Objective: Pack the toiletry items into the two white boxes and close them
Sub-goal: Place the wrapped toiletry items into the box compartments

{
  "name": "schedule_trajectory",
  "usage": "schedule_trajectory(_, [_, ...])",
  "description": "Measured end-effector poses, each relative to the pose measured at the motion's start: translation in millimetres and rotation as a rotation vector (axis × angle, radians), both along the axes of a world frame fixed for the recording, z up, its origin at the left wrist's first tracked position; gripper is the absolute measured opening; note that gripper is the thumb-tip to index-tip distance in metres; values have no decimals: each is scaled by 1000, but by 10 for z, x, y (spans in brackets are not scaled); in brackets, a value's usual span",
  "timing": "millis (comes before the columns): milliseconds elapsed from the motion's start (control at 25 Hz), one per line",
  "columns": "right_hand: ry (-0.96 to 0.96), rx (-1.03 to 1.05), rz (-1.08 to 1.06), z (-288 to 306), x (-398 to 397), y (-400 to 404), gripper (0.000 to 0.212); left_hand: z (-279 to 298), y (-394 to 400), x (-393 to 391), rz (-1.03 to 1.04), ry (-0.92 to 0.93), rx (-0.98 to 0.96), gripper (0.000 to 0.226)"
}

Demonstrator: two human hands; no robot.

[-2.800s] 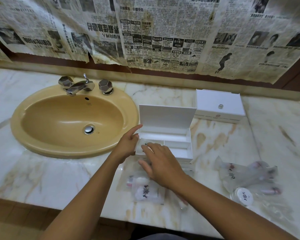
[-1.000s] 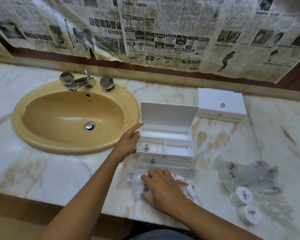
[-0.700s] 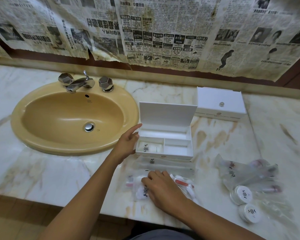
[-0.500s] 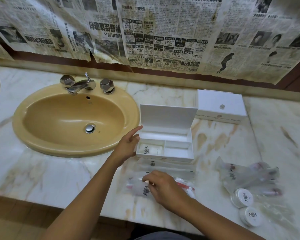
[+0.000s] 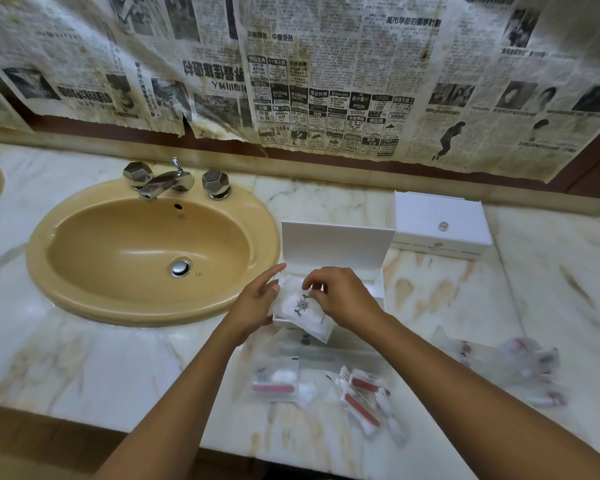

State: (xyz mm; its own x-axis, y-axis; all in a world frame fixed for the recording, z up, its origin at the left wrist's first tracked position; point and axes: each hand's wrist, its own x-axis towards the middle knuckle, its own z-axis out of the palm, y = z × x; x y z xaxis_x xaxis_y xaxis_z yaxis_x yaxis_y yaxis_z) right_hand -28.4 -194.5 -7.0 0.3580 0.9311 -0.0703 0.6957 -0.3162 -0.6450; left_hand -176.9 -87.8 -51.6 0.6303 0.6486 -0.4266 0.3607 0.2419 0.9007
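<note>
A clear sachet [image 5: 303,311] printed with a dark ship's-wheel emblem is held over the front left part of the open white box [image 5: 333,251], whose lid stands upright behind it. The right hand [image 5: 340,296] pinches the sachet's upper edge with curled fingers; the left hand [image 5: 257,303] rests against the box's left side, index finger pointing out straight, and touches the sachet's left edge. A second white box [image 5: 439,223], closed, sits further back on the right. On the marble bench [image 5: 84,358] in front lie more packets with red and white contents [image 5: 364,396], and blurred wrapped items [image 5: 527,368] to the right. A tan sink [image 5: 146,251] lies left.
</note>
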Motion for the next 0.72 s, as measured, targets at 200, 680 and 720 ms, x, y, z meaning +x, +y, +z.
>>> schedule_trajectory(200, [-520,-63,279,-261,-104,49,19,-4,5,-6,-10,28,21,38])
schedule_trajectory(680, [-567,-83,357,-333,-240,-213,33,-12,13,-15,-10,14,25,36])
schedule_trajectory(720, [-561,-97,368,-355,-227,-190,27,-14,13,-15,-12,19,33,36])
